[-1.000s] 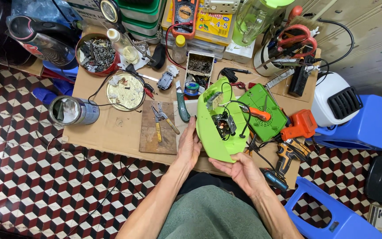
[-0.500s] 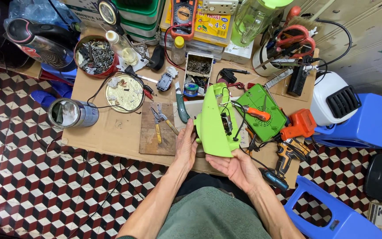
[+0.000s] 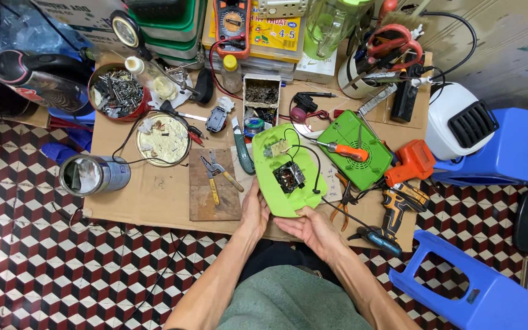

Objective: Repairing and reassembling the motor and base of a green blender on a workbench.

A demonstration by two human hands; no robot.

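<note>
Both hands hold a light green plastic housing (image 3: 288, 174), open side up, over the near edge of the cardboard-covered table (image 3: 154, 189). My left hand (image 3: 253, 211) grips its left lower edge; my right hand (image 3: 313, 227) supports its bottom right. Inside sit a small black component (image 3: 289, 177) and a black wire (image 3: 313, 165). A darker green vented cover (image 3: 355, 150) lies to the right, with an orange-handled screwdriver (image 3: 346, 151) resting on it.
Pliers (image 3: 218, 174) lie on a wooden block left of the housing. A metal can (image 3: 93, 174), a round tin (image 3: 165, 139), a bowl of screws (image 3: 116, 93), an orange cordless drill (image 3: 407, 183) and a blue plastic stool (image 3: 478, 287) surround the work area.
The green housing stood on edge half a second ago; it now lies flatter, open side up, showing its inner parts. Both hands kept their grip.
</note>
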